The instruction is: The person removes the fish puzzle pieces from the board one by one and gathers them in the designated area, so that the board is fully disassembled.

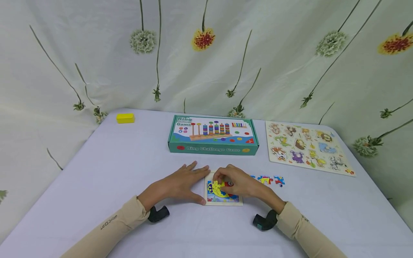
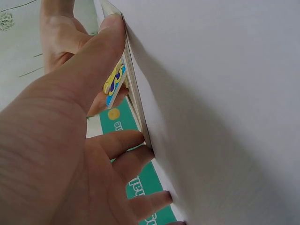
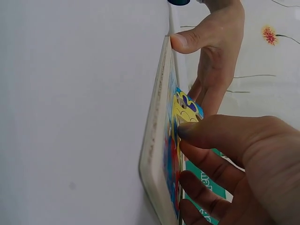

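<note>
A small wooden jigsaw board (image 1: 224, 203) with a yellow, red and blue picture lies on the table. My left hand (image 1: 182, 183) rests at its left side with fingers spread, the thumb and fingertips against the frame's edge. Over the board, my right hand (image 1: 238, 182) pinches a yellow-and-blue puzzle piece (image 3: 191, 105) between thumb and fingers. In both wrist views the piece tilts up from the board, one side raised; my right fingers hide part of it. Several loose puzzle pieces (image 1: 265, 180) lie just right of the board, partly behind my right hand.
Behind the board stands a green Ring Challenge Game box (image 1: 213, 147). A wooden animal peg puzzle (image 1: 308, 146) lies at the back right, and a yellow block (image 1: 125, 118) sits at the back left. A flower-patterned cloth (image 1: 206, 71) hangs behind the white table.
</note>
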Demonstrator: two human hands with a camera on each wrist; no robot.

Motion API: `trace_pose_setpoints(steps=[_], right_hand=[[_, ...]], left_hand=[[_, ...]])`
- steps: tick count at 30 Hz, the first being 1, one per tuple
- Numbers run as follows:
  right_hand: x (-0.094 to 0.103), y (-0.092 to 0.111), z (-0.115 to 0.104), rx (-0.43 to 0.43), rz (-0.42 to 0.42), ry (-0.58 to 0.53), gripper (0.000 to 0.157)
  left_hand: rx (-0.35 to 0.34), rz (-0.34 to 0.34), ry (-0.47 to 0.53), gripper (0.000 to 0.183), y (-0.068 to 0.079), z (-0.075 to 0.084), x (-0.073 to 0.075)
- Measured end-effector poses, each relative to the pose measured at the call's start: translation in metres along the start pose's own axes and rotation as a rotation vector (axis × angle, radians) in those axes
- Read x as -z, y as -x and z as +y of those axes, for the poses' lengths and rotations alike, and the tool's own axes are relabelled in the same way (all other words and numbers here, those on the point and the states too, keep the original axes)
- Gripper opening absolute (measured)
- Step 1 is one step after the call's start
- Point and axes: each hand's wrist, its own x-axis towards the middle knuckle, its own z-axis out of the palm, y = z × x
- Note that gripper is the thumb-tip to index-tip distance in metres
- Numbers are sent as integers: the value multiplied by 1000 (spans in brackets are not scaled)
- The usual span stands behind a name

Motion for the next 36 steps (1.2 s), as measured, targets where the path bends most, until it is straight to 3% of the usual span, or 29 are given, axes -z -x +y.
trace_pose_setpoints(steps=[12,36], right_hand=[[-1,0,-1,24,23,28,22],[1,1,-1,-4,7,32,21]], left_hand=[[-6,1,-3,97,0,-1,-1],[-3,-3,-11,97,0,1,2]])
